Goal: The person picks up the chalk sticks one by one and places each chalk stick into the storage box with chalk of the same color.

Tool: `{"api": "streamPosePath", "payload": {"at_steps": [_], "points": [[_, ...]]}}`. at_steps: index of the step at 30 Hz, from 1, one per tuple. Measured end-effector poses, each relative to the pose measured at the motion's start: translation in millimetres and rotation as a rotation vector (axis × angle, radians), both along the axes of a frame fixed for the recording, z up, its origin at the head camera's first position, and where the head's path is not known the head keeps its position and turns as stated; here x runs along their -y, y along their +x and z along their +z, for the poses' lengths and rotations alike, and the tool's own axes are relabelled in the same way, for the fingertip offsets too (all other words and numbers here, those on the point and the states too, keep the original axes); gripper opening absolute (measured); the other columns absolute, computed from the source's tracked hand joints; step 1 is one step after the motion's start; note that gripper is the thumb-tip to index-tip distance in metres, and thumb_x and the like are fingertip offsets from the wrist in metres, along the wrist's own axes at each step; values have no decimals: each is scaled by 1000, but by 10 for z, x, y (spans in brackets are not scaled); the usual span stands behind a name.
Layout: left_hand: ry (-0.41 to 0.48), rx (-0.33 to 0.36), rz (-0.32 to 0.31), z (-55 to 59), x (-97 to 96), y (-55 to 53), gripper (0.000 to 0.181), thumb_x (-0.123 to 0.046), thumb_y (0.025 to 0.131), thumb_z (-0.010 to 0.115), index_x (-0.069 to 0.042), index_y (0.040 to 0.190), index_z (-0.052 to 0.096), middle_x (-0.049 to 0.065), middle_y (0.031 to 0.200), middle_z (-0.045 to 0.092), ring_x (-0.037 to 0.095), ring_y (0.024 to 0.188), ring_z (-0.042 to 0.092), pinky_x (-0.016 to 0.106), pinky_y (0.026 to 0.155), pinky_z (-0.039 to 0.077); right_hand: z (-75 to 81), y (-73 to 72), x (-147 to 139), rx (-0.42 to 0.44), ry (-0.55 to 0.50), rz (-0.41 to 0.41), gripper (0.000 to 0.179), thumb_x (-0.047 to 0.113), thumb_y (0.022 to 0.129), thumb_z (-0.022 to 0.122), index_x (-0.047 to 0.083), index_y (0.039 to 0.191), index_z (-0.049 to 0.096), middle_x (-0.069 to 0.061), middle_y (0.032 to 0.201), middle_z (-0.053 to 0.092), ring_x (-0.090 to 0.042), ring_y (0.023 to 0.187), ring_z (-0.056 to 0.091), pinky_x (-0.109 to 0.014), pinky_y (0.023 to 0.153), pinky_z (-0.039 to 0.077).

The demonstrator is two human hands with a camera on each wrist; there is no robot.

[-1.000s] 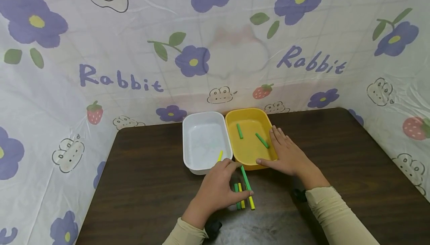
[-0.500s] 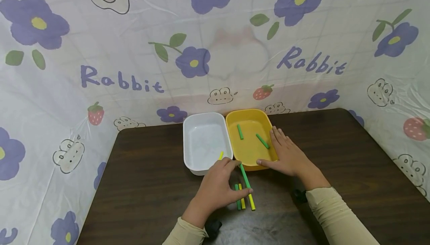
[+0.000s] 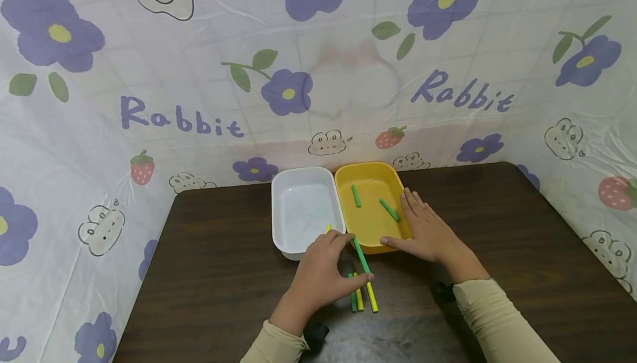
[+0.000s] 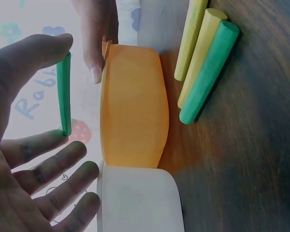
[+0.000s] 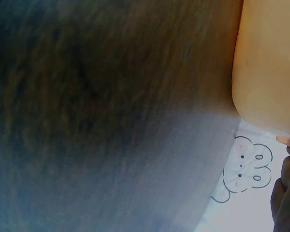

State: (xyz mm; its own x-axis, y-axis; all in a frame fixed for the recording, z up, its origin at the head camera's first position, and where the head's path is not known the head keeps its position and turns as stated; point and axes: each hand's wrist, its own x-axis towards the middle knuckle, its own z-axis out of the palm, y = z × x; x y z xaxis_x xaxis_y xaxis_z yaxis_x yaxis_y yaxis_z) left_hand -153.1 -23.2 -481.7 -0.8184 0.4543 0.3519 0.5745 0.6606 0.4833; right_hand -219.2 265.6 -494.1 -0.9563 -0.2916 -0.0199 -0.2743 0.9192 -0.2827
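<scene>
My left hand [image 3: 320,274] pinches a slim green stick [image 4: 64,94] end to end between thumb and index finger. The other fingers are spread, as the left wrist view shows. This stick is raised above the table, near the front of a yellow bin [image 3: 368,236]. Below it lie two yellow sticks [image 4: 201,58] and another green stick [image 4: 210,72] side by side on the table. My right hand [image 3: 430,233] rests on the yellow bin's front right corner, thumb over the front rim and fingers along the right side. Two green sticks [image 3: 389,209] lie inside that bin.
A white bin [image 3: 306,171] stands against the yellow bin's left side, with a yellow stick [image 3: 328,229] partly visible in it. Both are on a dark wooden table [image 3: 224,274]. A patterned cloth [image 3: 199,75] hangs behind the table.
My left hand has raised the pinched green stick slightly toward the yellow bin. The right hand stays at the bin's corner.
</scene>
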Motion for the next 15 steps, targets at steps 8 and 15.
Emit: {"api": "streamPosePath", "payload": {"at_steps": [8, 15], "points": [[26, -4, 4, 8, -6, -13, 76, -59, 83, 86, -13, 140, 67, -2, 119, 68, 12, 99, 62, 30, 84, 55, -8, 0, -1, 0, -4, 3, 121, 81, 93, 53, -2, 169, 8, -21, 178, 4, -42, 166, 7, -61, 132, 14], [39, -10, 10, -26, -12, -40, 78, -61, 83, 85, -13, 141, 66, -3, 119, 68, 11, 97, 60, 29, 82, 54, 3, 5, 1, 5, -9, 4, 122, 80, 93, 54, -2, 169, 7, -22, 178, 4, -42, 165, 8, -62, 132, 14]]}}
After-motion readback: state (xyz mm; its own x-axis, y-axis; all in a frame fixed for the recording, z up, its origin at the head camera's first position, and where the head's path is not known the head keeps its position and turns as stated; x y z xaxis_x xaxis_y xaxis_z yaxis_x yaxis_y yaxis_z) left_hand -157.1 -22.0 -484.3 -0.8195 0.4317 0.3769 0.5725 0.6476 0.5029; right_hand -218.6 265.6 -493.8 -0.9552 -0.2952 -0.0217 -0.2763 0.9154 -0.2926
